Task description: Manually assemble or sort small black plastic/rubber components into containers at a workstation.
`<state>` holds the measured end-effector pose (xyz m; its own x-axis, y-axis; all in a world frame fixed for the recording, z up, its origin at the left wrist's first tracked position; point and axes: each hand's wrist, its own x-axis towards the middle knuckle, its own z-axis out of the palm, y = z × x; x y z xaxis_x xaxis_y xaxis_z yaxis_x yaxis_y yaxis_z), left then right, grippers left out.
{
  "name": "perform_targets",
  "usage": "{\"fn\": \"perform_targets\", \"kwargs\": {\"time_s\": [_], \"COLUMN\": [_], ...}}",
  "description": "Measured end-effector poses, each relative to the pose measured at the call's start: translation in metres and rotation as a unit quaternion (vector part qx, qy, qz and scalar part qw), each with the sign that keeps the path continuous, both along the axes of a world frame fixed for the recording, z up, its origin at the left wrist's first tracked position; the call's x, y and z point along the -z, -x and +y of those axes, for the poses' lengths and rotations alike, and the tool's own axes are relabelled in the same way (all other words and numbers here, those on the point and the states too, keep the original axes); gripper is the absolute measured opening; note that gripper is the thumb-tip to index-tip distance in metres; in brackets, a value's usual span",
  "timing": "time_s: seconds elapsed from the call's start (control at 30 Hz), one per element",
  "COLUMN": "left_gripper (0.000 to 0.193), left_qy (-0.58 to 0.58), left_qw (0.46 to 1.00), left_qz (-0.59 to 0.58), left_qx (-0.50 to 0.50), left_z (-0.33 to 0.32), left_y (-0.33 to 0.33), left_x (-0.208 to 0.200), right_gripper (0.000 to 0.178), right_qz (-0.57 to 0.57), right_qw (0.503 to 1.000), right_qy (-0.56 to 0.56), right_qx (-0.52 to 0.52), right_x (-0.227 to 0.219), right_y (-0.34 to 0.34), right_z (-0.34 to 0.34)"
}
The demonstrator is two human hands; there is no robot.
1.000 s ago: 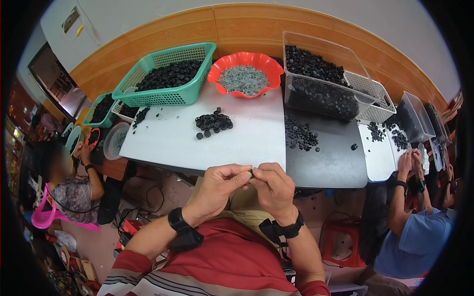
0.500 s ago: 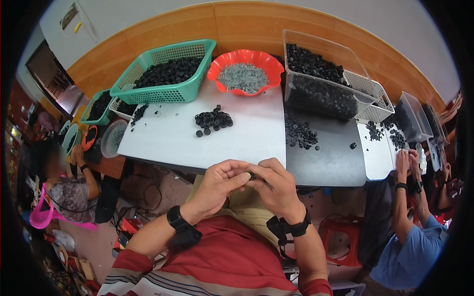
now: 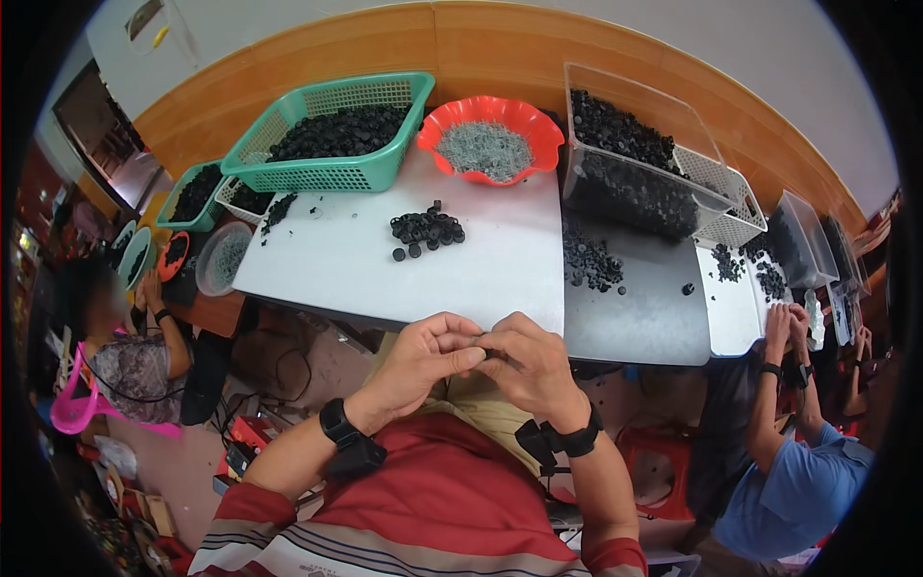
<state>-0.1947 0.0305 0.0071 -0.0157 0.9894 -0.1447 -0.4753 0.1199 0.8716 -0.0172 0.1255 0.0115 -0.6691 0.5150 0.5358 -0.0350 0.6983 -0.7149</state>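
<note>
My left hand [image 3: 430, 361] and my right hand [image 3: 531, 368] meet just in front of the table's near edge. Their fingertips are pinched together on a small black part [image 3: 488, 353], mostly covered by the fingers. Beyond them, on the white tabletop [image 3: 336, 255], lies a small heap of black round cap-like pieces [image 3: 428, 228]. Behind that heap stands a red wavy-rimmed bowl [image 3: 547, 137] full of small clear-grey pieces [image 3: 484, 149].
A green basket [image 3: 317, 175] of black parts stands at the back left, and a clear bin [image 3: 663, 159] of them at the back right. Loose black bits [image 3: 588, 262] lie on the dark tabletop [image 3: 644, 317]. People work on both sides, one in a blue shirt [image 3: 793, 495].
The view has shifted slightly, so the table's things sit a little farther right. My fingers have closed in more over the small black part, hiding more of it.
</note>
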Motion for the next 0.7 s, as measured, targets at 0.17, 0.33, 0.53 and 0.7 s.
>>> {"fn": "perform_targets", "kwargs": {"time_s": [0.17, 0.33, 0.53, 0.7], "left_gripper": [0.024, 0.024, 0.026, 0.028], "left_qy": [0.009, 0.004, 0.007, 0.01], "left_qw": [1.0, 1.0, 0.999, 0.997], "left_qz": [0.008, 0.022, 0.046, 0.067], "left_qx": [-0.012, -0.021, -0.018, -0.037], "left_z": [-0.007, -0.015, -0.019, -0.022], "left_y": [0.005, 0.011, 0.016, 0.022], "left_x": [-0.003, -0.005, 0.0, 0.004], "right_gripper": [0.026, 0.025, 0.025, 0.029], "right_qz": [-0.004, -0.039, -0.04, -0.044], "right_qw": [1.0, 0.997, 0.993, 0.995], "right_qy": [-0.001, -0.069, -0.11, -0.089], "right_qx": [0.003, 0.017, 0.025, 0.014], "right_x": [-0.004, -0.005, 0.002, 0.006], "right_y": [0.006, 0.012, 0.019, 0.025], "right_z": [-0.005, -0.01, -0.011, -0.013]}}
